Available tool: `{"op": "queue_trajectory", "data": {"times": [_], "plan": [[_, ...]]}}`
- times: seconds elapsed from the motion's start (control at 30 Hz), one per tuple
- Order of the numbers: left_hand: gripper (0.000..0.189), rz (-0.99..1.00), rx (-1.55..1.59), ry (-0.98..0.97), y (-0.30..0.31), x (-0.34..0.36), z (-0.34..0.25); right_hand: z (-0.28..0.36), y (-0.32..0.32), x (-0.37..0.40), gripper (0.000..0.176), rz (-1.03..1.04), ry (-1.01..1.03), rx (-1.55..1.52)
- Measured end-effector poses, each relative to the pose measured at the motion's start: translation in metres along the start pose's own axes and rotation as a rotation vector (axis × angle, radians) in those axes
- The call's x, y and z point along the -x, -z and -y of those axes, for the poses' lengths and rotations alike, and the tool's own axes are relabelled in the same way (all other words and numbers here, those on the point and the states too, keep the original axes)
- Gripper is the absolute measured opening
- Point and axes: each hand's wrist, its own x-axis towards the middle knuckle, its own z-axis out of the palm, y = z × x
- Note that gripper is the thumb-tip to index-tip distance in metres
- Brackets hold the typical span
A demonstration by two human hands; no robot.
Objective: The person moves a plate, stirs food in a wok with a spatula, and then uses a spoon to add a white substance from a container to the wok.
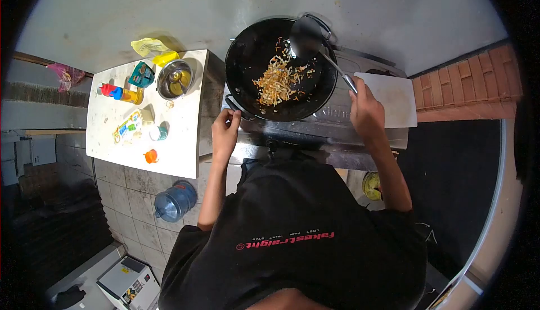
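Observation:
A large black wok (239,57) sits on the stove (332,121), with a heap of shredded, browned food (277,80) spread in it. My right hand (367,110) is closed around the metal handle of a ladle (306,37). The ladle's broad dark head is over the far right of the wok, apart from the main heap. At the wok's near left rim, my left hand (226,130) grips the loop handle between thumb and fingers.
On the left, a white table (180,147) carries a metal bowl (175,79), squeeze bottles (121,93), a small tub (158,133) and an orange cap (151,156). A water jug (175,201) lies on the floor. A white board (394,99) is right of the wok.

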Motion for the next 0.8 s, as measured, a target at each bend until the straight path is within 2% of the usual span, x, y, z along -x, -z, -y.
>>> {"op": "queue_trajectory", "data": {"times": [0.13,0.2,0.23,0.3,0.5,0.63,0.73,0.8], "plan": [[0.030,-0.011,-0.036,-0.030,0.000,-0.001,0.003,0.002,-0.001,-0.002,0.045,0.015,-0.008,0.023],[0.030,0.008,-0.032,-0.002,0.001,-0.001,0.003,-0.004,-0.004,-0.006,0.061,0.146,0.003,0.056],[0.030,0.025,-0.026,0.030,0.002,-0.001,0.003,-0.010,-0.010,-0.007,0.061,0.145,-0.003,0.057],[0.030,0.025,-0.021,0.015,0.001,-0.001,0.002,-0.024,-0.021,-0.011,0.070,0.310,-0.006,0.192],[0.029,0.002,-0.028,-0.011,0.000,-0.003,0.010,-0.034,-0.025,-0.002,0.070,0.237,0.027,0.152],[0.028,0.012,-0.027,-0.025,0.001,-0.002,0.006,-0.035,-0.020,-0.007,0.069,0.332,-0.026,0.194],[0.029,0.017,-0.020,0.027,0.002,0.000,0.001,-0.028,-0.015,-0.006,0.069,0.259,-0.023,0.100],[0.029,0.021,-0.009,0.026,0.001,0.000,0.002,-0.030,-0.015,-0.009,0.069,0.242,0.046,0.102]]}}
